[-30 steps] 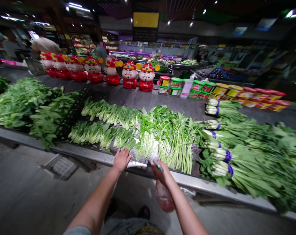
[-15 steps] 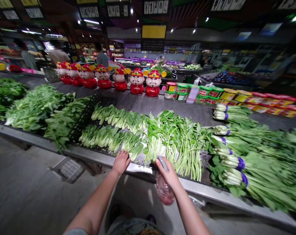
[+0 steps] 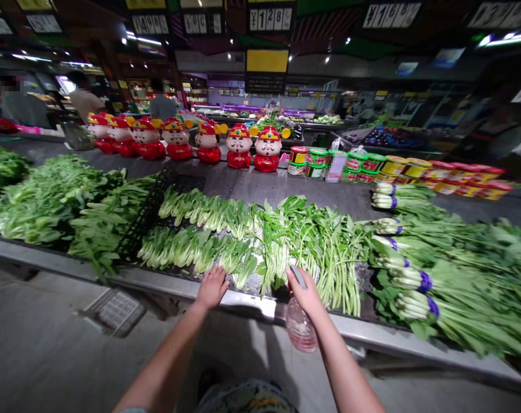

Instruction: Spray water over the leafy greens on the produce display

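Gripping a clear, pink-tinted spray bottle near its top, the right hand curls closed just below the grey spray head, though the undersides of its fingers are hidden. The bottle hangs upright, or nearly so, before the metal front rail of a vegetable stand. The left hand lies palm down over that rail, empty, its fingers loosely spread with narrow gaps; the tips reach the lower row of baby bok choy, but whether they press on the leaves I cannot tell. Just beyond the right hand, loose water spinach lies with its stems toward the rail. Leafy bundles bound with purple tape are heaped to its right; left of the bok choy, a black plastic divider stands beside more loose greens. Along the back of the stand sit red-hatted figurines in a row and stacked tins. Farther off, people stand near other displays, beneath hanging price signs.
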Tool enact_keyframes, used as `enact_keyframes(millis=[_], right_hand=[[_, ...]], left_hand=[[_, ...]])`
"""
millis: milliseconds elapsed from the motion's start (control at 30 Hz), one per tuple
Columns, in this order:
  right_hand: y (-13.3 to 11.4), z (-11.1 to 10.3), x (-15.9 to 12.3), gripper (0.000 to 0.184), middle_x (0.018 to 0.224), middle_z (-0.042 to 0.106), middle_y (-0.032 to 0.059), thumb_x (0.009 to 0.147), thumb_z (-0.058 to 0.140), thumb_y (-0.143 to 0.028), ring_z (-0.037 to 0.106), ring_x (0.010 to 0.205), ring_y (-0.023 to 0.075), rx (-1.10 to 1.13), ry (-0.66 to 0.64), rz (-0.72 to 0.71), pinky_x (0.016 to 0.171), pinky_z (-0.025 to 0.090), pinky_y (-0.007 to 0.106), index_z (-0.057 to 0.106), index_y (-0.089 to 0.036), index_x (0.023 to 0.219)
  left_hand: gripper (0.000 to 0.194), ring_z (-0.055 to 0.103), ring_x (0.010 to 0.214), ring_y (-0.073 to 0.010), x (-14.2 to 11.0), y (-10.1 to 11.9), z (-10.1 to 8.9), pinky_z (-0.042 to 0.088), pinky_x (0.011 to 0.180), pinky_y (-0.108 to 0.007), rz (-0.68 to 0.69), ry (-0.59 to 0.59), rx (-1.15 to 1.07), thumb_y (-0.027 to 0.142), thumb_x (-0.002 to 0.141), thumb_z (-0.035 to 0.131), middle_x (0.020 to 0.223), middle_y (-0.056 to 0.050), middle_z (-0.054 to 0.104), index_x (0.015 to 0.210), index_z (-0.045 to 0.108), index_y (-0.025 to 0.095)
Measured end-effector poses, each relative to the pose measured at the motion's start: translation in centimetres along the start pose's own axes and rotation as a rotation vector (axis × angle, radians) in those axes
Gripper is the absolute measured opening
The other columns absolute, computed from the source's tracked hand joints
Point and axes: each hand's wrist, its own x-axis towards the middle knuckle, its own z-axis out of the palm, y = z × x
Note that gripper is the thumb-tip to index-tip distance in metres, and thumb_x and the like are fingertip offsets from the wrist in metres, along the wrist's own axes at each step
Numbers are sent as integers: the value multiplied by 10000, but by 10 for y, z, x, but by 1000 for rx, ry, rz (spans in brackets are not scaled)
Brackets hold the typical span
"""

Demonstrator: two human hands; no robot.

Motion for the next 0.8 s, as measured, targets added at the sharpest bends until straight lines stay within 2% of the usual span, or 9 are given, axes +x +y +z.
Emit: enact_keyframes(millis=[133,267,367,433,600,800], right_hand=[[-8,1,3,368,677,606,44,840,423,-538,585,648,209,30,22,2,611,465,353,568,-208,767],[-24,4,9,376,807,646,69,841,434,-528,606,734,211,77,59,-32,621,473,335,595,-195,910],[-36,7,17,390,816,654,71,843,433,-523,611,753,208,99,65,-45,638,477,329,596,-194,972],[-41,11,22,391,787,648,62,842,430,-525,605,731,204,87,79,-56,650,477,339,600,-195,965],[-42,24,29,393,698,619,50,829,429,-548,582,670,218,24,83,-60,659,472,386,625,-209,789],[-39,38,30,358,733,630,47,843,420,-528,600,706,219,29,45,-40,650,482,368,610,-225,847]], left_hand=[[496,275,1358,-261,5,-11,7,216,1107,-489,23,24,28,441,908,304,1412,-89,430,1310,458,197],[524,280,1356,-261,8,-20,15,220,1105,-485,56,26,65,458,905,298,1424,-90,408,1323,446,179],[533,294,1350,-258,9,-24,21,236,1103,-475,84,47,77,461,904,291,1422,-88,407,1326,447,176],[524,306,1344,-258,8,-24,24,247,1101,-471,92,78,79,454,901,301,1417,-86,414,1320,457,181],[513,327,1333,-260,5,-23,26,278,1097,-459,92,123,80,430,901,312,1401,-83,434,1302,482,156],[494,369,1309,-263,1,-22,28,296,1094,-455,125,233,83,412,911,306,1370,-92,471,1268,518,143]])
